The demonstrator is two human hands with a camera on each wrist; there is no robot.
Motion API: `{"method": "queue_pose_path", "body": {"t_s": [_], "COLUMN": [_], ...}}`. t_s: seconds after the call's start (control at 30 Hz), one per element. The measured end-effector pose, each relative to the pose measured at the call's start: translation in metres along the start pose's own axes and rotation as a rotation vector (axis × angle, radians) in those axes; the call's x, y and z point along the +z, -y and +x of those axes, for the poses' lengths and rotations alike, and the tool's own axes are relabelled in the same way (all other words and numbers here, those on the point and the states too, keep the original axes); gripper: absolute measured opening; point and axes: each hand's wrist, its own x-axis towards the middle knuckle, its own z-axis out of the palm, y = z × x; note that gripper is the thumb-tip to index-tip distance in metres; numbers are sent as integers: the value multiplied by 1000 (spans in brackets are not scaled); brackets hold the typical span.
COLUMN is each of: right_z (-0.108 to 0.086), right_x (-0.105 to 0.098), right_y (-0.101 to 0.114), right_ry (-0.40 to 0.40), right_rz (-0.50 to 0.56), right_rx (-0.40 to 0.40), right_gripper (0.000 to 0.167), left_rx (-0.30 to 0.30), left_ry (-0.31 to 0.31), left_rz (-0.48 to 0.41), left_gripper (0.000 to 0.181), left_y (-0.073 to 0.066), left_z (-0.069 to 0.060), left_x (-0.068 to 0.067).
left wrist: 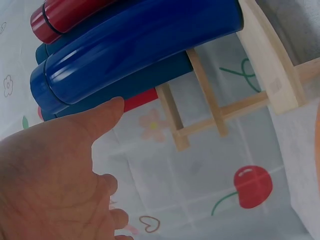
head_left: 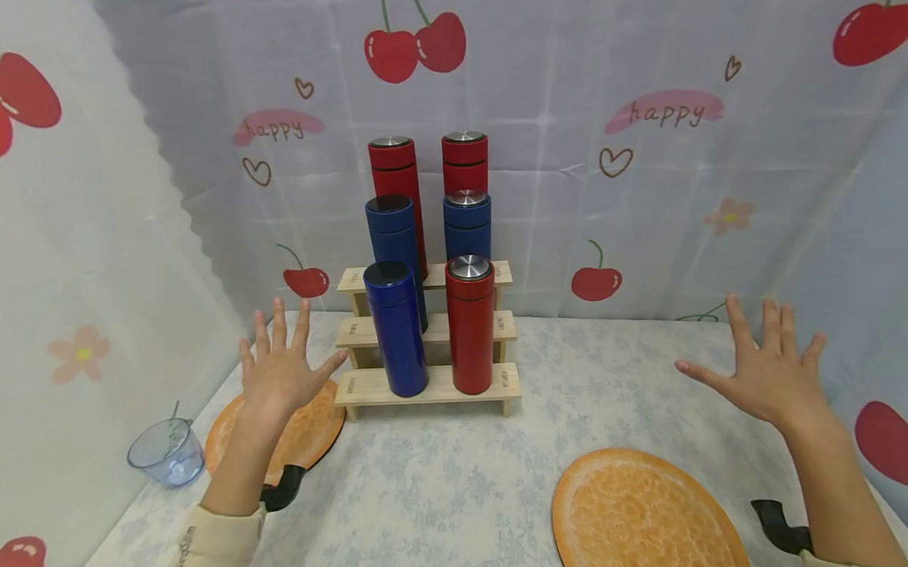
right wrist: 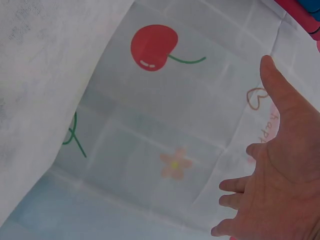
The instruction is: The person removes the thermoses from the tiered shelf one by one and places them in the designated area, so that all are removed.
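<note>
My left hand [head_left: 279, 377] is held up with its fingers spread, left of a three-step wooden rack [head_left: 363, 387], and holds nothing. Far to the right, my right hand [head_left: 768, 377] is likewise spread and touches nothing. On the rack's front step stand a glossy blue thermos flask [head_left: 398, 335] with a black lid and a red thermos flask [head_left: 472, 337] with a silver lid. Two more blue flasks [head_left: 467, 233] are on the middle step, and two red flasks [head_left: 466, 166] behind them. In the left wrist view the thumb [left wrist: 107, 117] appears near the blue flask [left wrist: 140, 55].
A round, bread-patterned mat [head_left: 642, 519] lies at the front right of the table [head_left: 431, 493]. Another such mat [head_left: 324, 421] is partly hidden under my left forearm. Beside it, at the left edge, sits a clear bluish glass [head_left: 170, 456]. Cherry-printed curtain [head_left: 544, 63] encloses the table.
</note>
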Motion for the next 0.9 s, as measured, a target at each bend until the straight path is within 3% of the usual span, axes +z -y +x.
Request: {"method": "queue_pose_path", "body": {"t_s": [0.17, 0.33, 0.47, 0.6, 0.73, 0.9], "right_z": [2, 10, 21, 33, 45, 56], "right_x": [2, 0, 1, 7, 20, 48], "right_y": [3, 24, 58, 107, 157, 205], "right_ry": [-21, -91, -204, -263, -308, -335], "right_rz": [-1, 81, 208, 389, 526, 666], "right_rx": [-21, -100, -210, -272, -343, -404], "right_gripper": [111, 102, 90, 83, 83, 86], "left_rx": [1, 6, 10, 20, -10, -90], "left_ry": [-7, -87, -179, -235, -249, -210], "left_rz": [-18, -99, -265, -496, -726, -916], "left_gripper": [91, 88, 83, 75, 68, 65], "left_y": [1, 2, 3, 7, 12, 15], "left_z": [0, 2, 8, 20, 35, 51], "left_x": [4, 9, 20, 43, 70, 97]}}
